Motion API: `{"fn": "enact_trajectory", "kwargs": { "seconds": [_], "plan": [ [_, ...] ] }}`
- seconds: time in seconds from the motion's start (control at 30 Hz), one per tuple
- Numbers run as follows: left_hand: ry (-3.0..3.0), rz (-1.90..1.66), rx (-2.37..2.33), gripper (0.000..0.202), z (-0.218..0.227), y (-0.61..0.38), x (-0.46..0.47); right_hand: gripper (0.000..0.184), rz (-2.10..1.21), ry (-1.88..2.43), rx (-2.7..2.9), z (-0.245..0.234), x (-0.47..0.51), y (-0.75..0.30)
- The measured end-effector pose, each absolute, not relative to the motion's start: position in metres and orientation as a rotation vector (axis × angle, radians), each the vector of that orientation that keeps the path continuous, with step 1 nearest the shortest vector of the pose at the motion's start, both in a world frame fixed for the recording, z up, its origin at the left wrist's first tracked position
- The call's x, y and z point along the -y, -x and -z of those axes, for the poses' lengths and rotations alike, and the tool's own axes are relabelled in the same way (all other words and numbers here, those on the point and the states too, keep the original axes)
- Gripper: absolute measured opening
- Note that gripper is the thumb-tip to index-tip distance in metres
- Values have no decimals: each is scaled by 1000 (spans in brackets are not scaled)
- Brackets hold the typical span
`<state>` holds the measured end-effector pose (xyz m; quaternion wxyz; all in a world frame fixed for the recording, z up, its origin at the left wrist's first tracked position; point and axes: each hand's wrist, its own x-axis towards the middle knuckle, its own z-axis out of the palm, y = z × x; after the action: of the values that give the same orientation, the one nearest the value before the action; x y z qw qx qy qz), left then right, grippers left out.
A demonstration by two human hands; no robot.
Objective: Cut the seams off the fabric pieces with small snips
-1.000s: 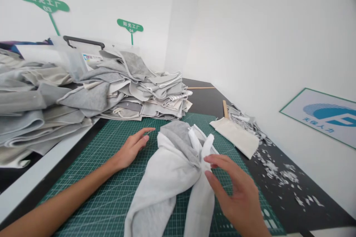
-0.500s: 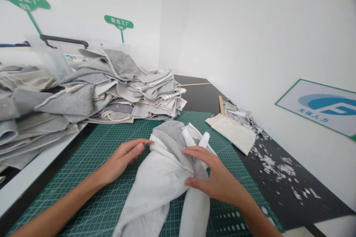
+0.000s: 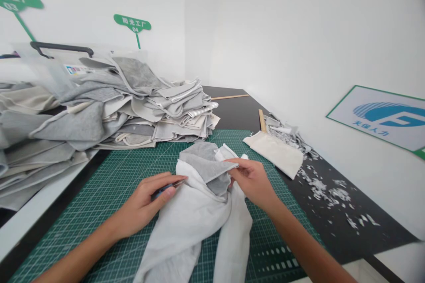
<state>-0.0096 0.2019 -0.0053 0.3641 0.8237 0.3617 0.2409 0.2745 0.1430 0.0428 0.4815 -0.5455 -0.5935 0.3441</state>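
The right hand (image 3: 254, 182) pinches gray-and-white cloth (image 3: 191, 212), likely light, limp and best held by its edge (image 3: 221, 172); the left hand (image 3: 143, 205) grips a small blue-handled tool (image 3: 163, 190).

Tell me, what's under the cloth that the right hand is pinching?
A green mat: its grid shows around the cloth and between the two lower parts. Whether anything else lies directly beneath can't be seen; the fabric covers it.

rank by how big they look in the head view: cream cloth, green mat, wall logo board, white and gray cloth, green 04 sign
1. green mat
2. white and gray cloth
3. logo board, cut off by picture edge
4. cream cloth
5. green 04 sign
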Motion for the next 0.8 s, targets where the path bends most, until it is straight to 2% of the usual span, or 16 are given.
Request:
{"fn": "enact_trajectory", "kwargs": {
  "seconds": [0.5,0.8],
  "plan": [
    [-2134,-633,-894,36,-4,11,-192,18,-788,1218,1312,-44,-159,-262],
    [-2244,-699,-992,34,3,16,-191,14,-598,1025,1311,-34,-150,-255]
  ]
}}
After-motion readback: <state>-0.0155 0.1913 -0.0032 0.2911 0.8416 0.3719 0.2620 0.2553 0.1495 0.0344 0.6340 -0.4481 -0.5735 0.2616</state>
